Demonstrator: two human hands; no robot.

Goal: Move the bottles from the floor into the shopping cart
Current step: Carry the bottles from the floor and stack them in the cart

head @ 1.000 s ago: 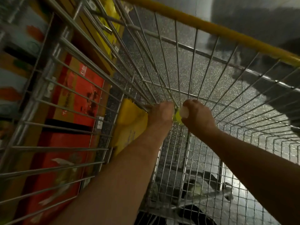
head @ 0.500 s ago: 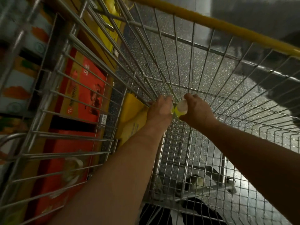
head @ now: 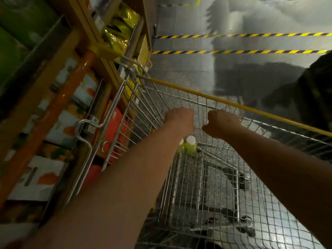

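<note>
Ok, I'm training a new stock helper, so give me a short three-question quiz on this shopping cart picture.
1. True or false: the yellow-green plastic bottles with white caps sit on the floor outside the silver wire shopping cart.
2. The cart's top rail is: A red, B yellow, C blue.
3. Which hand is nearer the orange-framed store shelves?
Key: 1 false, they stand inside the cart; 2 B; 3 the left hand.

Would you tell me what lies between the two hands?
Nothing in the head view: the gap between the left hand and the right hand is bare, with only the cart wire wall behind it. The bottles stand lower, inside the cart.
</note>
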